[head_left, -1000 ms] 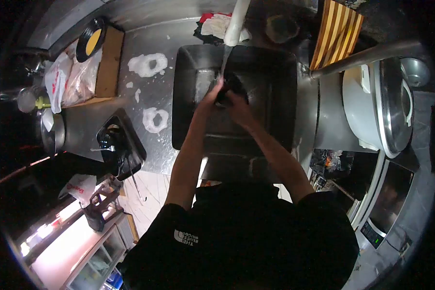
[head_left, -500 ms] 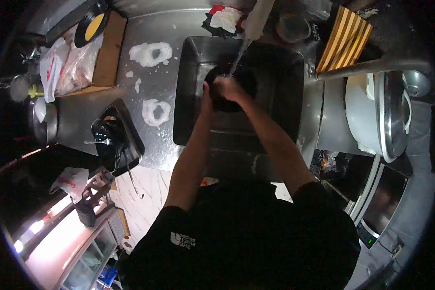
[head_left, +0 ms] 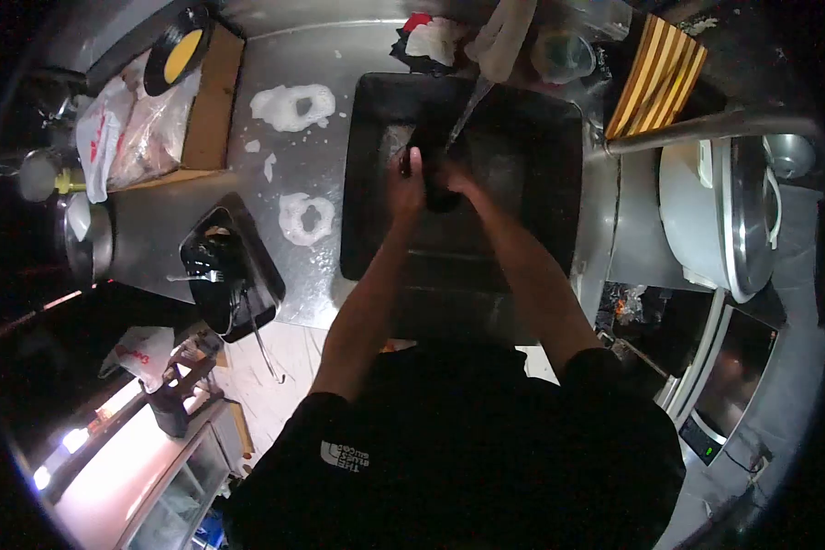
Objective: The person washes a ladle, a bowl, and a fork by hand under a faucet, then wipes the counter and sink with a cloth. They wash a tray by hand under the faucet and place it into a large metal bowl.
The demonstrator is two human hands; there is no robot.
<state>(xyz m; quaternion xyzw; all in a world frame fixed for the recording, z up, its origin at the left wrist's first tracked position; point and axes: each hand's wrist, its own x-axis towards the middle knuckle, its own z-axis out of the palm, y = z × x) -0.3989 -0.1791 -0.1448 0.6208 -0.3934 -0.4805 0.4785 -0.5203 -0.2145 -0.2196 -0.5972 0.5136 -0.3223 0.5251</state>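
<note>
Both my hands are down in the dark sink (head_left: 550, 211), under a stream of water (head_left: 467, 119) from the faucet (head_left: 504, 46). A black round dish (head_left: 442, 197) is between them, tilted, its outline hard to tell from the dark basin. My left hand (head_left: 407, 186) grips its left edge, thumb raised and fingers partly hidden. On the other side my right hand (head_left: 458, 179) is blurred against the dish, and its fingers cannot be made out.
Foam patches (head_left: 293, 107) lie on the steel counter left of the sink. Beyond them are a cardboard box (head_left: 213, 105) with bags and a black tray (head_left: 264, 280) with utensils. A striped board (head_left: 655, 82) and a large white pot (head_left: 692, 211) stand at right.
The black dish has gone from facing up to a steeper tilt. My left hand has shifted slightly right, my right hand slightly down. The whole view has shifted a little.
</note>
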